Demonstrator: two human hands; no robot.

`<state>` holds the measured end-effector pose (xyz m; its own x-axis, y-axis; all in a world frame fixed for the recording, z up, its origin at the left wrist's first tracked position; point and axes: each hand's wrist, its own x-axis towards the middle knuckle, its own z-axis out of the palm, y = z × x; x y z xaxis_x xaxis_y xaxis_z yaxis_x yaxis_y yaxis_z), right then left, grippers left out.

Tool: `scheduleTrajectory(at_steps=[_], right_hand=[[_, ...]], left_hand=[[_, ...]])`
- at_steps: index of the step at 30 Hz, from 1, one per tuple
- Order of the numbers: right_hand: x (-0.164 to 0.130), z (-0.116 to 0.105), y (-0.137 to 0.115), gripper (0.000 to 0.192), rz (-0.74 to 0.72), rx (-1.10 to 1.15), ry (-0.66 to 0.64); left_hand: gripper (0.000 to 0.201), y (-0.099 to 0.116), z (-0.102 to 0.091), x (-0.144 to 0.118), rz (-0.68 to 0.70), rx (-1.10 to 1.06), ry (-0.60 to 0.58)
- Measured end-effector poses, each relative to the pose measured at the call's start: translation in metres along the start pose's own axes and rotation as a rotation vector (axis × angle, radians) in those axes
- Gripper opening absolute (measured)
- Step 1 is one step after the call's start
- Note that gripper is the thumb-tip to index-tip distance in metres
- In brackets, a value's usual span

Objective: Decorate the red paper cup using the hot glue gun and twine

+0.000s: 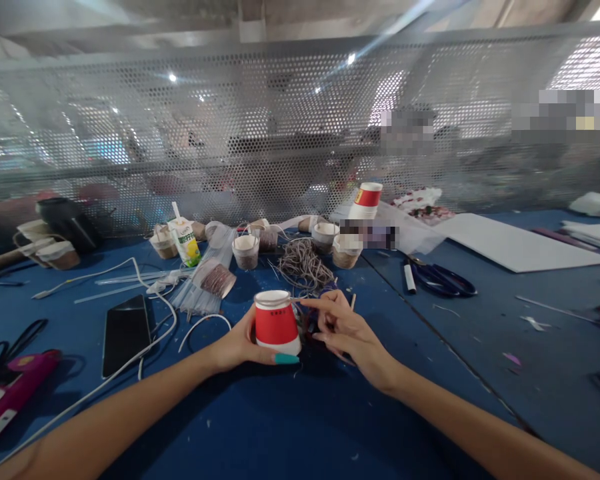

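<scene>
My left grip (239, 341) wraps the red-and-white paper cup (276, 327), thumb across front. Cup between both grips, axis upright, narrow end up; left nearer. Right grip (347, 330): index extended toward cup's upper edge, others curled, can't tell on what. Cord pile (305, 265) behind, blue worktop (290, 427).

left hand (241, 345): holds 1 red-white cup (276, 325) | right hand (351, 331): near its rim (273, 297)

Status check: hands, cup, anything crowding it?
Left hand gripping red-and-white cup, narrow end up. Right hand alongside, index finger extended toward cup's top edge; contact unclear. Tangled cord piled just beyond.
</scene>
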<state>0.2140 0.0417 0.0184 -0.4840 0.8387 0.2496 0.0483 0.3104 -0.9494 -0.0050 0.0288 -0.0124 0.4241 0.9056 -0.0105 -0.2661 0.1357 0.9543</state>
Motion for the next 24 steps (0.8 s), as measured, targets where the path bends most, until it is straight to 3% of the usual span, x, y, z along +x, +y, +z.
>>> scheduleTrajectory(at_steps=[9, 13, 17, 20, 24], right_hand=[[0.003, 0.0, -0.001, 0.038, 0.134, 0.196, 0.025], [0.001, 0.0, 0.0, 0.032, 0.09, 0.158, 0.092], [-0.008, 0.001, -0.001, 0.024, -0.091, 0.066, 0.161], [-0.016, 0.003, -0.003, 0.013, -0.236, 0.04, 0.062], [-0.02, 0.005, -0.009, 0.018, -0.29, -0.051, -0.229]], left_hand=[[0.085, -0.005, -0.006, 0.001, -0.003, -0.003, -0.025], [0.081, -0.002, -0.002, 0.001, -0.003, 0.028, -0.004], [0.078, 0.0, 0.003, 0.001, 0.014, 0.055, 0.015], [0.077, 0.0, 0.005, 0.002, 0.024, 0.069, 0.001], [0.083, -0.002, 0.005, 0.003, 0.057, 0.082, -0.05]])
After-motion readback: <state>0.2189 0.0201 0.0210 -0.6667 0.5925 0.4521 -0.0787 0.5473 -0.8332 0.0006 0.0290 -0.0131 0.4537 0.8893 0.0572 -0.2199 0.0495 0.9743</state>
